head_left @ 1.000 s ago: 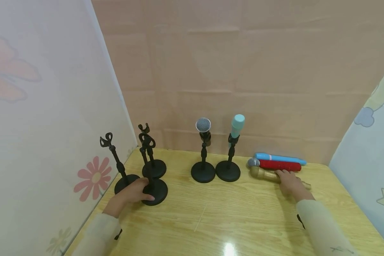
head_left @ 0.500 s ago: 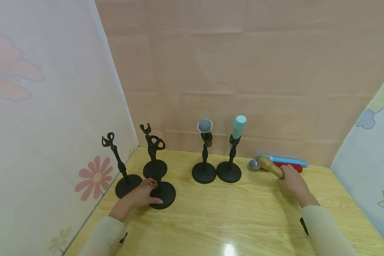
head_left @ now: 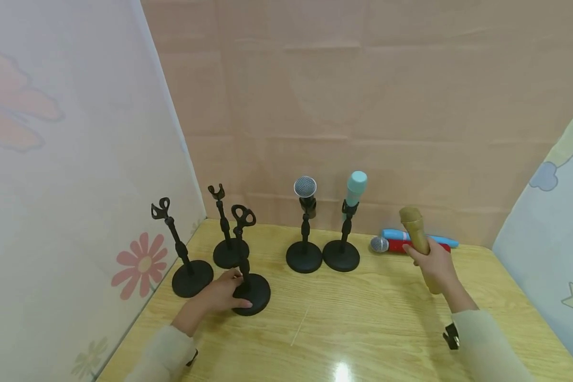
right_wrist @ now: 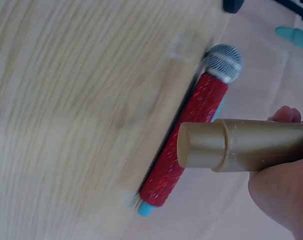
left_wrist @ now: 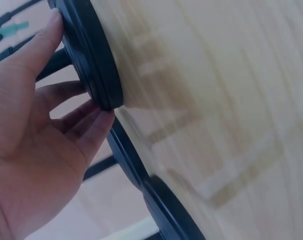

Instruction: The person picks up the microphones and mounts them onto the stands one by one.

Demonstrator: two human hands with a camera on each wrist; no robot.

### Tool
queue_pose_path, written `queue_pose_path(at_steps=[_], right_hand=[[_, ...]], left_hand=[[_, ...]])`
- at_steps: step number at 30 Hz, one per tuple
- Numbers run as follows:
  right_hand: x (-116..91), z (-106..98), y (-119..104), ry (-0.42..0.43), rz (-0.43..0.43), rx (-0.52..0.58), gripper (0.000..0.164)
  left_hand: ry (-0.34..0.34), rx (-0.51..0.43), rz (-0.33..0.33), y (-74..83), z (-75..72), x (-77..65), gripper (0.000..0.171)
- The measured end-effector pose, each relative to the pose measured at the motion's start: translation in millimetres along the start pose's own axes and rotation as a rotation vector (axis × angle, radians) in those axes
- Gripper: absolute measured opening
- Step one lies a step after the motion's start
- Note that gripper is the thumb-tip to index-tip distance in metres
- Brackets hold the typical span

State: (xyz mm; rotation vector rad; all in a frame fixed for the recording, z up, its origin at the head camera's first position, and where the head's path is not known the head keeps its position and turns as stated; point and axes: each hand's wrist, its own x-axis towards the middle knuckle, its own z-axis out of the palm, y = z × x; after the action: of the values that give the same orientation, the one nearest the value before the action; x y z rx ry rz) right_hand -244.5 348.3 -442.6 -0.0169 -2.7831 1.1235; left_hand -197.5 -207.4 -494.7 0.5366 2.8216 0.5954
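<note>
Fingers curled round its handle, the right hand (head_left: 433,265) holds the gold microphone (head_left: 417,233) just beside the red microphone (right_wrist: 196,107), grille end up, long axis leaning slightly left in the head view. Wood-grained table (head_left: 344,318) spreads between it and the black stand (head_left: 244,267), whose base the left hand (head_left: 219,293) grips. The gold microphone's butt (seen by the right wrist) is flat.

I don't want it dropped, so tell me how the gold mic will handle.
The gold mic is probably stiff, its body being straight. Its smooth surface might slip in the right hand. Laid down, it could roll: its end looks round.
</note>
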Motion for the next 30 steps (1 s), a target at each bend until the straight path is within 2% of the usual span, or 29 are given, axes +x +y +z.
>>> queue_pose_path(at_steps=[4, 9, 13, 18, 21, 26, 30], right_hand=[[-7, 1, -22, -0.035, 0.066, 0.179, 0.063], [-17, 7, -46, -0.044, 0.028, 0.39, 0.049], [-22, 13, -58, -0.043, -0.008, 0.415, 0.041], [-27, 18, -66, -0.03, -0.03, 0.346, 0.047], [-29, 21, -71, -0.026, -0.043, 0.353, 0.047], [-34, 26, -85, 0.0, -0.089, 0.434, 0.034], [-37, 30, -100, 0.026, -0.142, 0.528, 0.025]], left_hand=[[-0.01, 0.026, 0.036, 12.7, 7.2, -0.6, 0.08], [-0.019, 0.06, 0.098, 27.3, 13.6, 2.9, 0.082], [-0.019, 0.068, 0.12, 38.5, 14.2, 5.3, 0.082], [-0.022, 0.082, 0.132, 47.2, 17.0, 6.6, 0.081], [-0.028, 0.087, 0.133, 50.8, 19.7, 7.3, 0.082], [-0.036, 0.135, 0.134, 58.4, 25.1, 10.5, 0.084], [-0.031, 0.191, 0.17, 67.5, 28.7, 13.4, 0.085]])
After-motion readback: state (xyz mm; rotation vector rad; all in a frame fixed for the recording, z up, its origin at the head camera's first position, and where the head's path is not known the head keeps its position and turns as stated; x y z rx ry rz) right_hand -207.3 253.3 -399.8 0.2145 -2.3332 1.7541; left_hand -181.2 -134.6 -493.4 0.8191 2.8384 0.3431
